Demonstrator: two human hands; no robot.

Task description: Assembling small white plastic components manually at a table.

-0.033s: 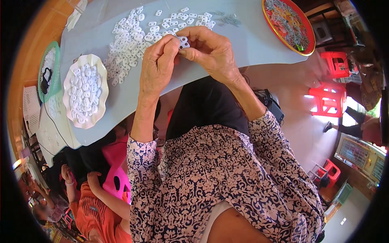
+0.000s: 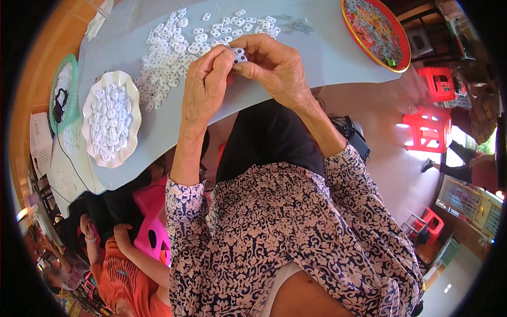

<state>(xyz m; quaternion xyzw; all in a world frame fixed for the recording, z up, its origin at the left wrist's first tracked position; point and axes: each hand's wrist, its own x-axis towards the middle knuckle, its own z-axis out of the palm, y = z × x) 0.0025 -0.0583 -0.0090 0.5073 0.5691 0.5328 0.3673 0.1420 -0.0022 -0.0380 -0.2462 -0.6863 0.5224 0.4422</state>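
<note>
Nearest, both hands met above the near edge of the pale blue table [image 2: 327, 58]. The left hand [image 2: 207, 84] and right hand [image 2: 274, 68] were each closed in a pinch on one small white plastic piece [image 2: 238, 53], held between their fingertips, equally near to both. Just beyond lay a loose heap of white pieces [image 2: 169, 47], with nothing in the way. At the left edge sat a scalloped white dish [image 2: 87, 124] full of them; at the far right corner, a red tray [image 2: 402, 53].
</note>
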